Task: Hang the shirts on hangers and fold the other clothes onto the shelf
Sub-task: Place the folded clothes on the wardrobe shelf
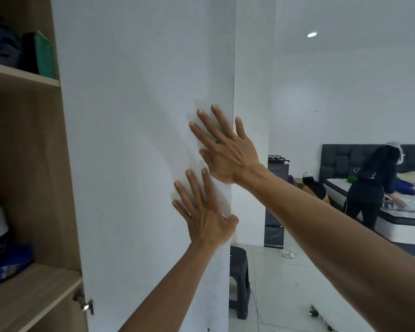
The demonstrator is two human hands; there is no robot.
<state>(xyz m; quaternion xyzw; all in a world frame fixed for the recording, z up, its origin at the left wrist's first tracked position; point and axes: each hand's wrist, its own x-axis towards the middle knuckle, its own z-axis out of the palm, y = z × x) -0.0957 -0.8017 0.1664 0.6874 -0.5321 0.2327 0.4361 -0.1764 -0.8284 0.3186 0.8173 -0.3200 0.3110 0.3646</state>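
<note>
A: Biggest first: white wardrobe door point(141, 140), swung open, filling the middle of view. Pressed flat by both palms near the free edge, probably to push it shut or steady it against the hinge point(85, 304).

B: And the grip on each side?

A: Released, both. Left hand point(206, 221) lower, fingers spread straight on the panel, thumb hooked round the door's edge. Right hand point(225, 152) just above, fingers fanned flat too. Nothing grasped.

B: The clothes, then?

A: Inside the cupboard at far left. Folded dark and green pieces point(22, 53) on the upper shelf point(22, 76); a blue garment point(7, 267) lying on the lower shelf point(34, 291). Stacked there for storage. Hangers and hanging shirts: none in view, possibly hidden behind the door.

B: Smaller things?

A: Black stool point(238, 281) on the floor beyond the door; another person point(374, 188) bent over a bed point(405, 219) at far right.
</note>
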